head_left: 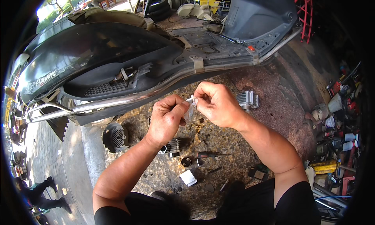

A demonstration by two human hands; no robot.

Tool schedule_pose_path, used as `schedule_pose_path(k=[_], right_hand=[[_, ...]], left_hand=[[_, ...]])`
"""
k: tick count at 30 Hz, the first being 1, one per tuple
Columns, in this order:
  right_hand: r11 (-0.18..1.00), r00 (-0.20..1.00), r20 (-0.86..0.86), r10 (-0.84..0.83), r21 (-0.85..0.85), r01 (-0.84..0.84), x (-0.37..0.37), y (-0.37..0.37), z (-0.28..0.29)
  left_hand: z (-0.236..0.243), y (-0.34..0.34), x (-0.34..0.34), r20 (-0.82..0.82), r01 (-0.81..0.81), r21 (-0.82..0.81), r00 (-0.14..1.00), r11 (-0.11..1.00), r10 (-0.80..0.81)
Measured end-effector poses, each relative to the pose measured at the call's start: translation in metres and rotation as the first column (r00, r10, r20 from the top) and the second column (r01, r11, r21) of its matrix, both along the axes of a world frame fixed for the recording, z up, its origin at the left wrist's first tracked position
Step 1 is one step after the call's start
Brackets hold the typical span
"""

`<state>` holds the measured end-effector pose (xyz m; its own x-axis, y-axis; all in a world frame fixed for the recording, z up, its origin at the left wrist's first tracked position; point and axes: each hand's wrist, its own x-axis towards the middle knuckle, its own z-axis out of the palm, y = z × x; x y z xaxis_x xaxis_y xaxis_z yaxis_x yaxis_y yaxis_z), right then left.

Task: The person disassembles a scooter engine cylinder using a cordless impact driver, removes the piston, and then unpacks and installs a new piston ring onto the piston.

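Both hands meet in front of me, over the stained stone floor (156, 178). Pinched between the fingers of my left hand (166, 119) is a small whitish plastic bag (188, 113), which hangs partly behind the thumb. My right hand (215, 104) grips the upper edge of the same bag with thumb and forefinger, its knuckles bent. What the bag holds, if anything, cannot be made out. Below my left wrist lies a finned metal cylinder (174, 147). A second finned metal part (249, 100) sits just beyond my right wrist.
A dark scooter (117, 49) with a chrome side rail stretches across the far side. On the floor are a black fan cover (115, 137), a screwdriver (213, 154), a piston (186, 161) and a small white box (188, 178). Tools and bottles (332, 166) crowd the right.
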<state>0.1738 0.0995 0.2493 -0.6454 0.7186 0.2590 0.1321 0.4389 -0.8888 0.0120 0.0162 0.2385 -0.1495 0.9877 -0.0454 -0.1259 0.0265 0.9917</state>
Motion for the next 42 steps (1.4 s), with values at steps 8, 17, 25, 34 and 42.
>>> schedule_pose_path(k=[8, 17, 25, 34, 42], right_hand=[[0.973, 0.999, 0.008, -0.050, 0.225, 0.047, 0.000, -0.003, -0.001], [0.993, 0.993, -0.062, 0.098, 0.073, -0.094, 0.006, -0.001, 0.004], [0.988, 0.989, -0.126, 0.075, -0.122, -0.091, 0.008, 0.008, 0.004], [0.983, 0.998, -0.033, 0.054, -0.172, -0.059, 0.003, 0.006, -0.005], [0.998, 1.000, -0.004, -0.013, -0.064, 0.013, -0.004, 0.004, -0.016]], left_hand=[[-0.010, 0.005, -0.004, -0.058, -0.073, 0.126, 0.995, 0.989, 0.081], [-0.013, 0.007, -0.016, 0.319, 0.141, -0.081, 0.942, 0.987, -0.108], [-0.017, 0.011, -0.017, 0.275, -0.062, 0.101, 0.961, 0.993, 0.032], [-0.010, 0.005, -0.011, 0.054, -0.186, 0.270, 0.983, 0.945, 0.178], [-0.006, 0.002, -0.008, 0.052, -0.171, 0.227, 0.985, 0.959, 0.163]])
